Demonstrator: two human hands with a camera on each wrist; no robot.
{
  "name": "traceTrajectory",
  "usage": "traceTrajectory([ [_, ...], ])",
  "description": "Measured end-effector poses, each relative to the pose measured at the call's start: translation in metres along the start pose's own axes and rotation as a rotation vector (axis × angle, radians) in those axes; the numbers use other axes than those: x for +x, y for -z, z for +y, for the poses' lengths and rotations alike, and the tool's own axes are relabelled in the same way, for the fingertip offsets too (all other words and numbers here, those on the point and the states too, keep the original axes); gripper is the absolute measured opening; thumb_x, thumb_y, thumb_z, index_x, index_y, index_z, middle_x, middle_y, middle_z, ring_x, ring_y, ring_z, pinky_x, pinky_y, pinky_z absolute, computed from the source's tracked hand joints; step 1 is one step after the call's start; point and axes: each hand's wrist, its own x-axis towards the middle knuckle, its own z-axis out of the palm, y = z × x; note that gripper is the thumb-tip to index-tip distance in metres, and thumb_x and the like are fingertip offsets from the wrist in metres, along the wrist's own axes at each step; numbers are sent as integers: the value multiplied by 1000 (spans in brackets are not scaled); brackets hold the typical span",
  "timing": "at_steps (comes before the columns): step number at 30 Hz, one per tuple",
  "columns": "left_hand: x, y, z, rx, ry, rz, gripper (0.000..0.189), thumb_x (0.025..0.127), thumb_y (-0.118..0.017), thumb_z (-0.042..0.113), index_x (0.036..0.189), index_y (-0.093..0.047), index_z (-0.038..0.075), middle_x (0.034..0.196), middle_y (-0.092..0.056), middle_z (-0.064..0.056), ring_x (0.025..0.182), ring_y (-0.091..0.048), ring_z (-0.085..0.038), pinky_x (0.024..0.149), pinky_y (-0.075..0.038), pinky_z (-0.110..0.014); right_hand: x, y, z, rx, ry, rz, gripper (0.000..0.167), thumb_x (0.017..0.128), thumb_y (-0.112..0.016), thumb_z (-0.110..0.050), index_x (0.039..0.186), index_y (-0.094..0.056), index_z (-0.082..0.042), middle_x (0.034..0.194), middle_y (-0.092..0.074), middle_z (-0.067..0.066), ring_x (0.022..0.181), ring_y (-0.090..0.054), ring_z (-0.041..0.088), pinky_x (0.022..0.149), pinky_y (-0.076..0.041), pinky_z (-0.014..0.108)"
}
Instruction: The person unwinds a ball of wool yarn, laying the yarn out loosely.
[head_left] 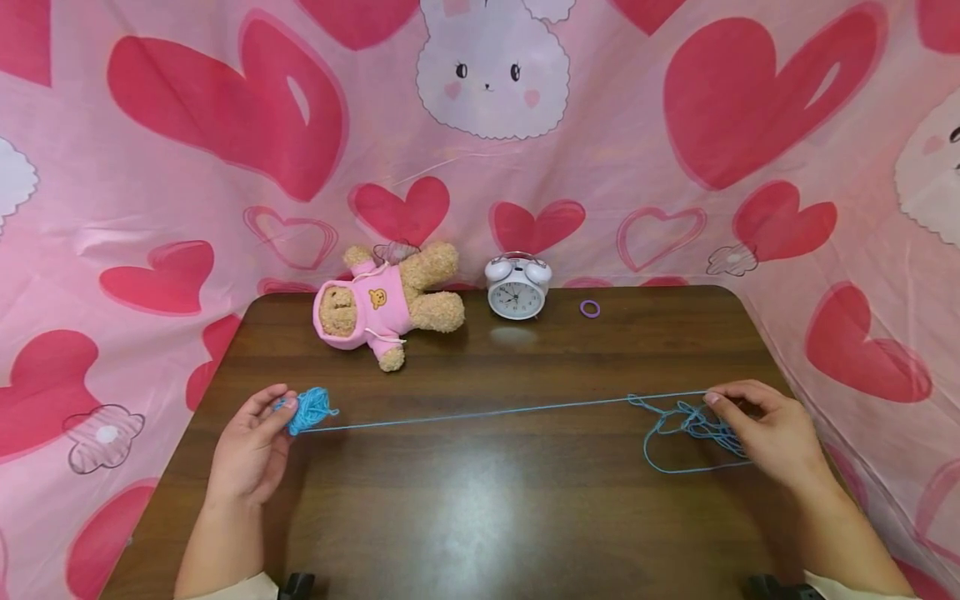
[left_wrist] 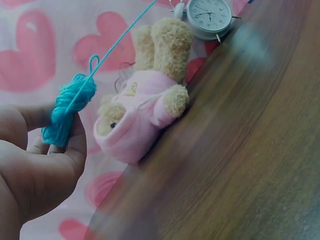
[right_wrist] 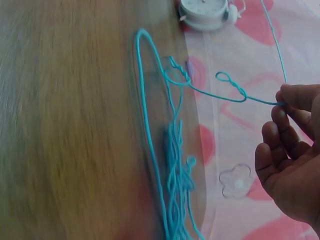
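Note:
At the left of the head view, my left hand (head_left: 251,450) holds a small wound bundle of blue yarn (head_left: 311,410) between thumb and fingers. The left wrist view shows the bundle (left_wrist: 67,110) with a small loop sticking up from it. A taut strand (head_left: 480,414) runs from it across the table to my right hand (head_left: 776,429). There the thumb and index finger pinch the strand, the other fingers curling loosely below. Under and beside the right hand lies a loose tangle of the same yarn (head_left: 697,422). Small twisted loops (right_wrist: 232,85) show on the yarn past the right fingertips.
A teddy bear in a pink hoodie (head_left: 386,300) lies on its back at the table's far left. Beside it stands a white alarm clock (head_left: 517,292), with a purple ring (head_left: 590,309) to its right. A pink heart-patterned cloth (head_left: 465,167) hangs behind the brown table (head_left: 480,517).

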Motion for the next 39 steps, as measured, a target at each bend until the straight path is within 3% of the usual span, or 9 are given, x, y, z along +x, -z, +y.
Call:
traceTrajectory([
  [6, 0, 5, 3, -26, -5, 18, 24, 103, -56, -5, 119, -63, 11, 105, -69, -1, 89, -68, -11, 74, -57, -19, -6, 15, 12, 10, -38, 16, 19, 96, -77, -19, 105, -77, -3, 90, -64, -36, 81, -55, -13, 67, -41, 8],
  [12, 2, 9, 6, -71, -30, 19, 25, 102, -55, -7, 119, -63, 9, 104, -69, -2, 90, -67, -11, 72, -57, -19, -13, 32, 25, -1, -134, 16, 23, 97, -75, -27, 107, -77, -6, 88, -62, -38, 79, -54, -11, 64, -42, 10],
  [20, 3, 15, 6, -136, -63, 1, 27, 100, -53, -13, 119, -62, 4, 105, -68, -5, 94, -67, -13, 75, -58, -21, -22, 49, 40, 34, -214, 71, 3, 96, -76, -24, 98, -78, -25, 83, -64, -40, 75, -56, -14, 62, -42, 6],
  [26, 2, 16, 9, -134, -72, 38, 30, 99, -55, -14, 119, -64, 6, 106, -65, -5, 95, -66, -14, 74, -58, -24, -28, 54, 50, -14, -228, 74, 9, 95, -76, -27, 94, -76, -36, 81, -59, -45, 75, -52, -20, 63, -39, 6],
  [30, 2, 17, 9, -114, -56, 70, 33, 98, -57, -15, 119, -64, 9, 109, -62, -4, 96, -65, -14, 74, -59, -24, -31, 53, 55, -64, -219, 69, 3, 96, -75, -28, 94, -78, -29, 81, -56, -47, 76, -49, -22, 63, -37, 8],
  [33, 2, 17, 9, -93, -45, 79, 35, 97, -58, -15, 121, -64, 10, 112, -61, -3, 97, -65, -14, 76, -59, -23, -32, 53, 59, -89, -232, 62, 12, 96, -75, -30, 96, -79, -18, 82, -52, -50, 79, -46, -25, 64, -35, 7],
  [35, 2, 18, 8, -88, -44, 72, 37, 97, -57, -16, 122, -64, 10, 112, -61, -3, 99, -65, -14, 78, -59, -23, -34, 53, 62, -100, -245, 53, 20, 96, -75, -31, 100, -79, -12, 84, -50, -52, 81, -44, -27, 64, -34, 6],
  [39, 3, 20, 7, -120, -58, 14, 39, 98, -54, -18, 126, -61, 8, 115, -65, -4, 100, -67, -15, 81, -58, -22, -35, 55, 68, -121, -247, 33, 23, 97, -74, -33, 100, -78, -10, 83, -49, -51, 79, -43, -27, 64, -34, 7],
])
